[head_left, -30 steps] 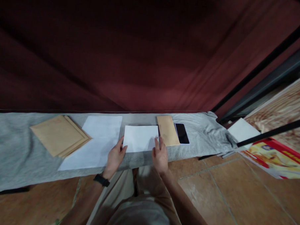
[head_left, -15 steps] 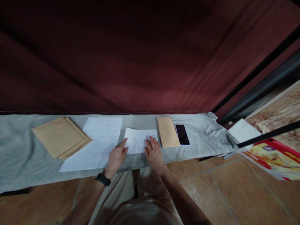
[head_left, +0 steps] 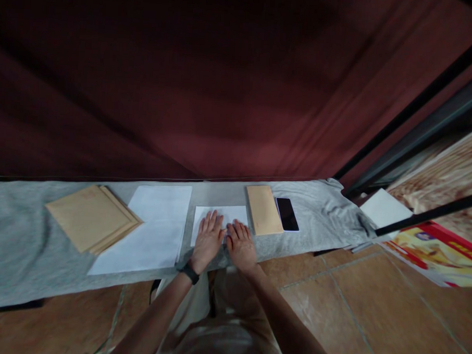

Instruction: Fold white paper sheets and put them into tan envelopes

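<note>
A folded white sheet of paper (head_left: 230, 213) lies in front of me on the grey cloth. My left hand (head_left: 209, 239) rests flat on its left half, fingers stretched out and pointing away from me. Beside it, my right hand (head_left: 241, 244) presses on the paper's lower right part, its fingers also extended. The two thumbs nearly meet, and the near edge of the paper is mostly hidden under the hands. Just right of the paper lies a single brown envelope (head_left: 264, 209), apart from the right hand.
Larger white sheets (head_left: 155, 231) lie to the left, partly under a stack of brown envelopes (head_left: 91, 217). A phone (head_left: 287, 214) sits right of the single envelope. Grey cloth (head_left: 14, 240) covers the narrow bench. Dark red fabric (head_left: 223, 119) hangs behind; a colourful box (head_left: 439, 254) stands at right.
My left hand has moved right from the paper's left edge and now lies flat on it. The right hand has shifted slightly toward me, still on the paper.
</note>
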A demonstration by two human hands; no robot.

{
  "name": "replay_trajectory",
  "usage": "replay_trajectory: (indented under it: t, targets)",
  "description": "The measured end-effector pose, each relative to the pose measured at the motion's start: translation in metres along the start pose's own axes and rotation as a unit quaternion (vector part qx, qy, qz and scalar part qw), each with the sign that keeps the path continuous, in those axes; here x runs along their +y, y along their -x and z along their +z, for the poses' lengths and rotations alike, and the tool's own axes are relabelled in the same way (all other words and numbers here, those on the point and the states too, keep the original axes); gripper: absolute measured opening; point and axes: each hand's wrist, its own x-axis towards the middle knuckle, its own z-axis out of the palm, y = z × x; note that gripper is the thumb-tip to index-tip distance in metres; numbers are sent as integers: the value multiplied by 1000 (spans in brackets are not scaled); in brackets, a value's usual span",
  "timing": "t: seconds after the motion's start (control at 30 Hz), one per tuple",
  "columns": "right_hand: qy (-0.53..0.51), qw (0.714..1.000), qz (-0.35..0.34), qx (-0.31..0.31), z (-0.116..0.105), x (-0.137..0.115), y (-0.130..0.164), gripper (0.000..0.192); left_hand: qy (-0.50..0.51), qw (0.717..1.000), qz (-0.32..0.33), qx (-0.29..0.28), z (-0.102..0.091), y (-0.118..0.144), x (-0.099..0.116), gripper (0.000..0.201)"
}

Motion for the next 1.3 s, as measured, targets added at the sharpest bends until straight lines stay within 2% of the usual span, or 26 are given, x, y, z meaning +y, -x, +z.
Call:
replay_trajectory:
  t: [0.17,0.33,0.47,0.63,0.8,0.97,1.13,1.3]
  targets:
    - [-27,1000,10,-1,0,0,-4,42,-24,1000,-4,-8,10,-1,-4,51]
    - [-48,999,-1,-22,2,-3,-33,42,-29,999,-5,-14,8,2,-6,52]
    - [-14,999,7,-45,8,-2,-50,44,-24,999,-9,-21,8,2,-5,52]
    - [17,999,16,-46,16,2,-47,47,-22,999,-36,-20,11,-4,-1,52]
    - [14,999,19,-35,18,2,-45,48,-24,997,-58,-32,11,-23,5,53]
    - [17,999,33,-36,20,1,-47,47,-19,998,-64,-16,13,-33,-7,54]
    - [16,999,30,-36,20,3,-46,47,-38,995,-93,8,16,-21,-21,58]
    - [12,999,28,-30,21,4,-45,47,-47,993,-104,30,16,0,-22,61]
